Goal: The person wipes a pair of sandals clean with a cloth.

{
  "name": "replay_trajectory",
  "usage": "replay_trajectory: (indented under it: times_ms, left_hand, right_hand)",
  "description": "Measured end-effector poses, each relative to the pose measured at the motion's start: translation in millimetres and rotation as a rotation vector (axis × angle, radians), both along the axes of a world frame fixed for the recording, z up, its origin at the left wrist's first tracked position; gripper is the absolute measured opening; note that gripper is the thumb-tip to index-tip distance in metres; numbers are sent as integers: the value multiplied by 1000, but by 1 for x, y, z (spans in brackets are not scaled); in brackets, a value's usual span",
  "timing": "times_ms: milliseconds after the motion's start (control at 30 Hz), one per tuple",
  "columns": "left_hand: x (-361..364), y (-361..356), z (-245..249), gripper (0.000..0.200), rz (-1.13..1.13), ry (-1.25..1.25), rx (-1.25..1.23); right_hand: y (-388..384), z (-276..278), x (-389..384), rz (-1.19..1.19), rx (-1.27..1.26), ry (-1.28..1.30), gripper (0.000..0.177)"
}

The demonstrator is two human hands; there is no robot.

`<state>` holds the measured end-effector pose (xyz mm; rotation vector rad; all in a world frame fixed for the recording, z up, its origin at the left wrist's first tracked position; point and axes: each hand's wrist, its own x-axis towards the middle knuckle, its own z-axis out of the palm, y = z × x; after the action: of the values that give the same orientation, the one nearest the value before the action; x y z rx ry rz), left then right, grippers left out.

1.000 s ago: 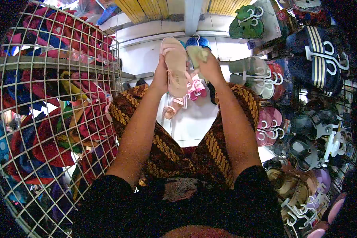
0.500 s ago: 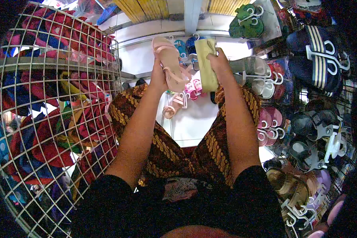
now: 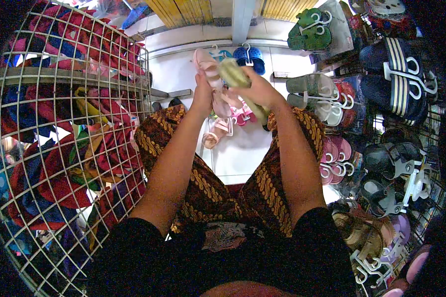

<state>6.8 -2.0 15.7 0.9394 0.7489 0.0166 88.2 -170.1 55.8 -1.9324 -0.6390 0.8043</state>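
Note:
My left hand [image 3: 201, 97] grips a pale pink strappy sandal [image 3: 206, 62] by its side, toe pointing up and away. In my right hand [image 3: 260, 90] is a folded yellow-green cloth [image 3: 234, 73], blurred by motion. The cloth lies over the sandal's right side and hides part of its straps; one end hangs below my right hand. Just under the sandal, on the white floor, lie a peach-pink sandal [image 3: 211, 140] and small bright pink sandals [image 3: 243, 116], partly covered by the cloth.
Blue clogs [image 3: 250, 57] on a hanger lie on the white tiles [image 3: 238, 158] ahead. A wire grid [image 3: 74, 79] with red and blue goods behind it stands on my left. Hung sandals, including striped dark slides [image 3: 399, 76] and green ones [image 3: 309, 30], line the right.
My right hand has brought the cloth leftward from beside the sandal onto its right side. The sandal has turned more edge-on in my left hand. The blue clogs are now more exposed.

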Motion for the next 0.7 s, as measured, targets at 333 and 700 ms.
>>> replay_trajectory:
  times_ms: [333, 700]
  left_hand:
    - [1, 2, -24, 57, -72, -294, -81]
    - [3, -4, -48, 63, -110, -263, 252]
  right_hand:
    - [7, -27, -12, 58, 45, -309, 53]
    - [36, -16, -45, -244, -89, -541, 55]
